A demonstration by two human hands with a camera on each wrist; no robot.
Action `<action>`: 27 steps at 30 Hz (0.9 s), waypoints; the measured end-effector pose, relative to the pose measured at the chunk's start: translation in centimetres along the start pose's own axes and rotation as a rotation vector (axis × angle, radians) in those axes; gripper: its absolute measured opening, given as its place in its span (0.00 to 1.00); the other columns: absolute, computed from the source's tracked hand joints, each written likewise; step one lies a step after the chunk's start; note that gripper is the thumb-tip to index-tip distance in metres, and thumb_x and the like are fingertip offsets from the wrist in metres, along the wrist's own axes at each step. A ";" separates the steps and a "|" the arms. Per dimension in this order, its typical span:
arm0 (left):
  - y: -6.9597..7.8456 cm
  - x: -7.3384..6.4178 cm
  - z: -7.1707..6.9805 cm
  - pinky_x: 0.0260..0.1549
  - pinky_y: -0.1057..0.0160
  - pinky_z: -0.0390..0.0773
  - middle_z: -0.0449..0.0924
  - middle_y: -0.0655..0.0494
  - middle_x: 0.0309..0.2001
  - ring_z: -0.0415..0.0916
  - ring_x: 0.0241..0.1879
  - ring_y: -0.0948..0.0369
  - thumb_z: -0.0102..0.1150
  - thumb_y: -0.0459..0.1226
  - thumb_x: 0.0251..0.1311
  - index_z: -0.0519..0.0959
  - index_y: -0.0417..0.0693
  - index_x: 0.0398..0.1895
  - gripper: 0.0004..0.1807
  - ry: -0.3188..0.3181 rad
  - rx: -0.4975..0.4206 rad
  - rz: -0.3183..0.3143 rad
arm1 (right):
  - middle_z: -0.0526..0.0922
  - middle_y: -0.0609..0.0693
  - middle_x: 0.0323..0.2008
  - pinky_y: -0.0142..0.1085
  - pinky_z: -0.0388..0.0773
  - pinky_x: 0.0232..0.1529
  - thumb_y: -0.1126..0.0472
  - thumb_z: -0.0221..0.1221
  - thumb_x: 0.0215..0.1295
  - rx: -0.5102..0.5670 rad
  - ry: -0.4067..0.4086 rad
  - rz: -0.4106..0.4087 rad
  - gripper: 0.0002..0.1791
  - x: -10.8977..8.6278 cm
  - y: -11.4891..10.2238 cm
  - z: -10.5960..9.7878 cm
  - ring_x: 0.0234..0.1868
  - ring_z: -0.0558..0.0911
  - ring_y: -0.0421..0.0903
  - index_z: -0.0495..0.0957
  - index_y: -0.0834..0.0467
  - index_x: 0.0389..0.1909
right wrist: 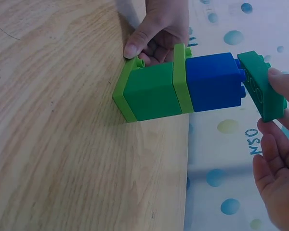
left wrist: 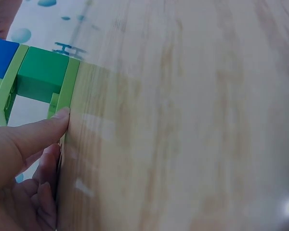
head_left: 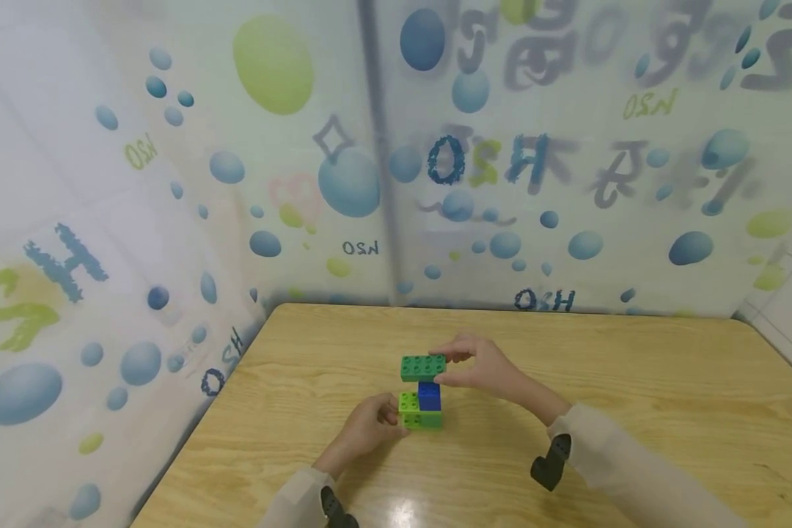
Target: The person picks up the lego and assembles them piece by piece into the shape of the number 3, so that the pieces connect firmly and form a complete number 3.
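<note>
A stack of toy building bricks stands on the table. Its bottom is a flat lime brick, then a green block, a second flat lime brick and a blue block on top. My left hand pinches the end of the bottom lime brick, its thumb along the edge. With thumb and fingers, my right hand holds a flat dark green brick by one end. In the right wrist view this brick sits tilted at the blue block's studs; firm contact cannot be told.
The wooden table reaches back to a pale curtain printed with blue and lime bubbles. More of this curtain hangs along the left side. Each sleeve has a black strap at the wrist.
</note>
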State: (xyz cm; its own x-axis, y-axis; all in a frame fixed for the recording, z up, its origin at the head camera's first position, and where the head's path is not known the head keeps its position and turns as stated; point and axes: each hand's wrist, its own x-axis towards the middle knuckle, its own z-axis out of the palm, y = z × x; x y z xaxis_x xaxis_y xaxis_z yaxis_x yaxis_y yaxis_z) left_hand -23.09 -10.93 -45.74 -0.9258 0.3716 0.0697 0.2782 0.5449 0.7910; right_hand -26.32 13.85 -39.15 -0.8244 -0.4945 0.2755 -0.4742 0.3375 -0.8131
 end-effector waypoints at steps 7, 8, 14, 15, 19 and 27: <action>-0.1 0.0 -0.1 0.29 0.66 0.71 0.74 0.55 0.29 0.70 0.30 0.62 0.70 0.30 0.46 0.76 0.41 0.34 0.13 -0.010 -0.009 -0.016 | 0.75 0.53 0.35 0.49 0.71 0.44 0.54 0.67 0.54 0.018 0.017 -0.004 0.23 -0.6 -0.2 0.7 0.39 0.72 0.54 0.79 0.57 0.51; -0.1 0.0 -0.1 0.29 0.67 0.71 0.74 0.55 0.29 0.70 0.30 0.62 0.70 0.30 0.46 0.76 0.41 0.34 0.13 -0.010 -0.010 -0.016 | 0.75 0.52 0.35 0.49 0.71 0.44 0.55 0.67 0.54 0.018 0.019 -0.001 0.23 -0.7 -0.2 0.8 0.39 0.72 0.53 0.79 0.57 0.51; -0.2 0.0 0.0 0.28 0.67 0.71 0.73 0.55 0.28 0.70 0.29 0.63 0.70 0.30 0.45 0.76 0.41 0.33 0.13 -0.009 -0.007 -0.012 | 0.75 0.51 0.33 0.42 0.71 0.44 0.62 0.67 0.53 0.014 0.024 0.010 0.22 -1.2 -0.8 1.4 0.37 0.72 0.45 0.78 0.60 0.51; -0.2 0.0 0.0 0.27 0.67 0.71 0.73 0.55 0.28 0.70 0.29 0.63 0.70 0.30 0.45 0.76 0.41 0.33 0.13 -0.009 -0.007 -0.012 | 0.75 0.50 0.33 0.40 0.72 0.44 0.63 0.67 0.53 0.014 0.023 0.004 0.22 -1.3 -1.2 1.4 0.37 0.72 0.43 0.78 0.61 0.50; -0.2 0.0 0.0 0.28 0.67 0.71 0.74 0.55 0.28 0.70 0.29 0.63 0.70 0.30 0.45 0.76 0.41 0.34 0.13 -0.006 -0.007 -0.010 | 0.74 0.48 0.32 0.39 0.71 0.43 0.66 0.66 0.53 0.029 0.010 -0.003 0.21 -1.8 -3.1 1.3 0.36 0.71 0.40 0.78 0.64 0.50; -0.2 0.1 0.0 0.27 0.67 0.72 0.73 0.55 0.28 0.70 0.29 0.63 0.70 0.30 0.45 0.76 0.41 0.34 0.14 -0.005 -0.001 -0.014 | 0.74 0.49 0.31 0.44 0.71 0.43 0.66 0.65 0.55 0.022 0.002 -0.029 0.19 -1.7 -3.7 1.3 0.35 0.72 0.40 0.78 0.64 0.49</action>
State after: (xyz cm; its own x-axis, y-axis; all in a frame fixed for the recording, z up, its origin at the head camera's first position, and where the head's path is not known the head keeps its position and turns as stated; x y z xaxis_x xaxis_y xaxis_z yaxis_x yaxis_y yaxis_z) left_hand -23.19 -11.02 -45.93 -0.9281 0.3682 0.0556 0.2654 0.5493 0.7924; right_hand -22.76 12.39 -37.31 -0.8110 -0.5023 0.2999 -0.4909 0.3055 -0.8159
